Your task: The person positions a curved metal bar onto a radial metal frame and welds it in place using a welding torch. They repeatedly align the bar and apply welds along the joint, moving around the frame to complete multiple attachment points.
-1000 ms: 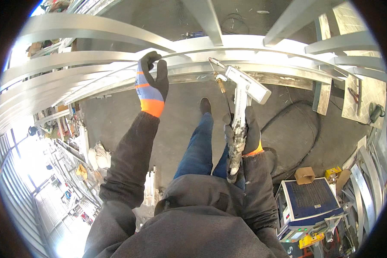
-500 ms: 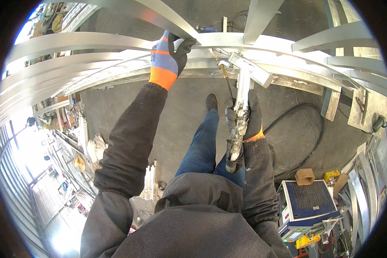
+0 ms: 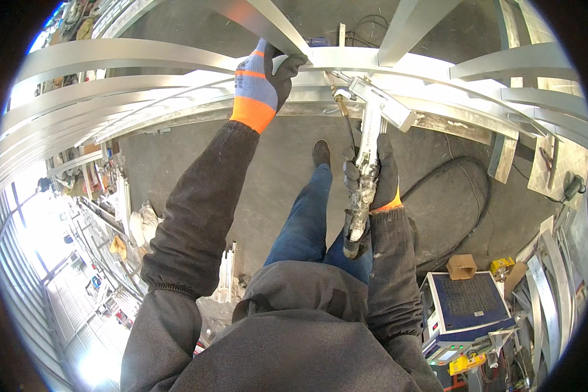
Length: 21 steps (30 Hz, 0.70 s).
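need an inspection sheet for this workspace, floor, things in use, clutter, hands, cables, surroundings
Surface: grey floor, visible between frame and person.
Things in use: white handheld tool, its tip near the metal frame; contact unclear.
Clutter: cardboard box on the blue-and-white machine.
Hands: left hand at the metal frame, fingers partly hidden; right hand grips the tool.
Cables: black cable loops across the floor.
Surroundings: metal strips beside the machine.

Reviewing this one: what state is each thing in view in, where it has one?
Left hand: gloved, at a metal bar, fingers partly hidden.
Right hand: gloved, closed around the gun-shaped tool.
Gun-shaped tool: held, no sparks visible.
Cable: curved, lying on the floor.
Machine: screen lit.
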Motion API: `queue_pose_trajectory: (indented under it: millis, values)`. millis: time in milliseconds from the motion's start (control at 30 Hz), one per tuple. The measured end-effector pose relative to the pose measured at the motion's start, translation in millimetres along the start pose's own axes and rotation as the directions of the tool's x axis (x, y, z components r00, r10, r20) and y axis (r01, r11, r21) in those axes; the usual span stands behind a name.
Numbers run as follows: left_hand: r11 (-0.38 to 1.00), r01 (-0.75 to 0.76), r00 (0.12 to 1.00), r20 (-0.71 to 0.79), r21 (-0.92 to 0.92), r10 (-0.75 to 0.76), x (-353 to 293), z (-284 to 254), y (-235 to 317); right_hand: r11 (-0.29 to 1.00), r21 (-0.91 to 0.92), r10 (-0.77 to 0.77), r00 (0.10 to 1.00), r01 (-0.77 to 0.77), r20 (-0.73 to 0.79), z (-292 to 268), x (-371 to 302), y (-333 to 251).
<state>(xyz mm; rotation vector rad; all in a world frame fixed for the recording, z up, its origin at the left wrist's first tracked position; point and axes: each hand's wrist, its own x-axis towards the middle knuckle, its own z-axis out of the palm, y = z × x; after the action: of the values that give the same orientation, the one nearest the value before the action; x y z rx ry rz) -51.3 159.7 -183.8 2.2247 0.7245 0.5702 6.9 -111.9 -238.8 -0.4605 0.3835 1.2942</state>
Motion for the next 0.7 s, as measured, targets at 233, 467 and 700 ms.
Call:
queue_pose_trajectory:
  millis: [233, 467, 700]
  values:
    - [0.998, -0.042, 0.999, 0.005, 0.040, 0.041, -2, -1, 1, 0.999, -0.053, 0.010, 0.999, -0.012, -0.034, 3, 0, -2]
    - [0.996, -0.082, 0.997, 0.014, 0.030, 0.082, -1, -2, -1, 0.997, -0.047, 0.058, 0.998, -0.058, -0.002, 6, -1, -5]
    - [0.995, -0.089, 0.995, -0.029, 0.045, 0.090, 2, 2, -4, 0.997, -0.071, 0.036, 0.998, -0.040, -0.060, 11, -6, -2]
